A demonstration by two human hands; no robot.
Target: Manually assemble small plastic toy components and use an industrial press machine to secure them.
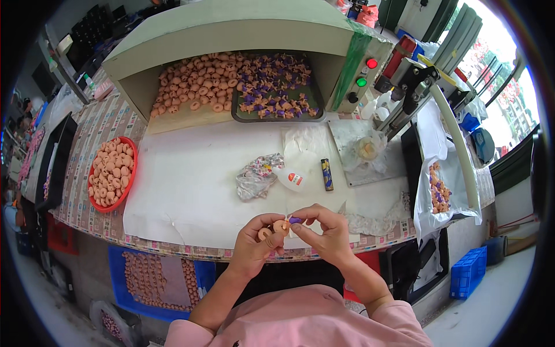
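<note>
Near the table's front edge, my left hand point(252, 247) is closed round small peach-coloured doll heads point(280, 226); at least two show between its fingers. My right hand point(328, 234) pinches a small purple and peach doll body point(295, 220) between thumb and forefinger. The body meets the upper doll head, though I cannot tell whether the two are joined. Beyond my hands lie a crumpled clear plastic bag point(257, 178), a white bottle point(290, 180) and a dark blue cylinder point(327, 174) with yellow marks.
A box-like hood point(231, 36) covers piled doll heads point(199, 75) and a dark tray point(277, 120) of doll bodies. At left sits a red basket point(134, 168) of heads. A press point(407, 95) stands right, beside a lined tray point(428, 222). Below left is a blue crate point(118, 277).
</note>
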